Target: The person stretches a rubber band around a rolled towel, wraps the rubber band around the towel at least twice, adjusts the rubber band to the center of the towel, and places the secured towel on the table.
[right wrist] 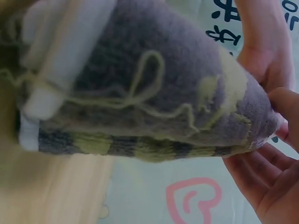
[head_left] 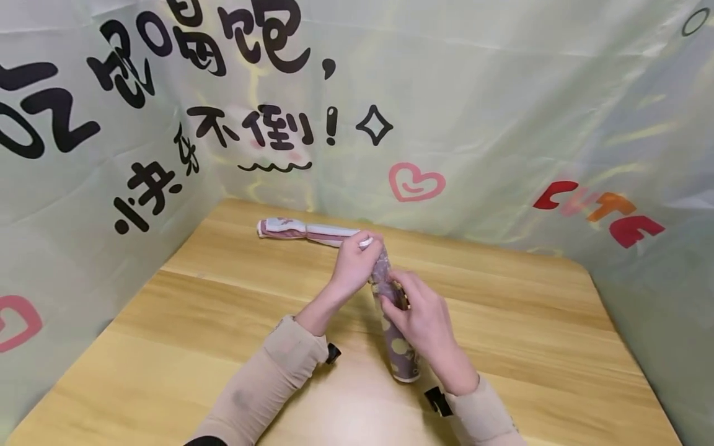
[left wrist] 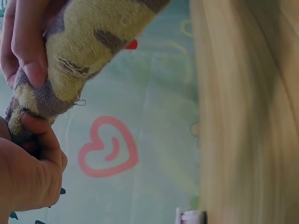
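A purple towel with yellow patches (head_left: 403, 353), folded into a long narrow bundle, hangs at a slant between both hands. My left hand (head_left: 357, 263) grips its narrow upper end, where a small white bit shows at the fingers. Lower down, the thumb and fingers of my right hand (head_left: 424, 316) pinch the bundle's side. Close up in the right wrist view, the towel (right wrist: 177, 84) has white hems and a loose yellow thread (right wrist: 152, 79). The left wrist view has the fingers of both hands close together on the gathered towel (left wrist: 93, 51).
Behind the left hand, a rolled pink-and-white towel (head_left: 281, 228), cinched partway along, lies near the back edge of the wooden table (head_left: 530, 334). Printed cloth walls (head_left: 491, 111) stand along the back and sides. Black clips (head_left: 437, 402) hang near both sleeves.
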`<control>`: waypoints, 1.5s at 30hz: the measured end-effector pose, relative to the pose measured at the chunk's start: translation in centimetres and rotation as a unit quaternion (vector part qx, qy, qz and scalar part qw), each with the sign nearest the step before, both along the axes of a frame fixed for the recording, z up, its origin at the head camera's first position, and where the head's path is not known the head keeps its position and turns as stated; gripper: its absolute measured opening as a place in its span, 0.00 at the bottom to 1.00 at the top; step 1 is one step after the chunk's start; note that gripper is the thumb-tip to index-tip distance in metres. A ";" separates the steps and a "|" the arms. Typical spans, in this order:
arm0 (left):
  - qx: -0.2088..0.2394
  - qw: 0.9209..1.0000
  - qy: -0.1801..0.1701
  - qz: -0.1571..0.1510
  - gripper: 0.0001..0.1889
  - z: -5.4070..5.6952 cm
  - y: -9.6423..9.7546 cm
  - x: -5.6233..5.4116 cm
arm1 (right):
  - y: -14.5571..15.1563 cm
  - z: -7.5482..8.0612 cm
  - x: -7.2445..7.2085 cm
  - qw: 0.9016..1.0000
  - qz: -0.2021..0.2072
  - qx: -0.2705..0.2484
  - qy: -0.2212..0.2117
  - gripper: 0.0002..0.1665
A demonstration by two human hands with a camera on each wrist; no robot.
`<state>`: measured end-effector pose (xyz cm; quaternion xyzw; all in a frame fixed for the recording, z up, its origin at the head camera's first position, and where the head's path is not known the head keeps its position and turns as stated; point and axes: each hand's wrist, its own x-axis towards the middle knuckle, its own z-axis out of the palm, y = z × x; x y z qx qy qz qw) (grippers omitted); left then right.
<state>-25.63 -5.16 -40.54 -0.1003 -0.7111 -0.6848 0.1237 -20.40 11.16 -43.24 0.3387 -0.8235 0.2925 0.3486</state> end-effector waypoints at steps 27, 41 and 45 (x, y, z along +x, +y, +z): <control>-0.102 0.980 0.028 -0.167 0.13 0.5 -0.9 -2.1 | 2.1 1.0 -0.8 0.936 0.067 -0.143 -0.314 0.24; -0.094 0.984 0.008 -0.151 0.12 -0.8 -2.6 -2.2 | 1.0 0.2 -1.3 0.889 0.119 -0.201 -0.393 0.22; -0.086 0.990 0.012 -0.108 0.14 -0.9 -1.8 -2.3 | 1.1 -0.4 -1.3 0.931 0.097 -0.193 -0.293 0.17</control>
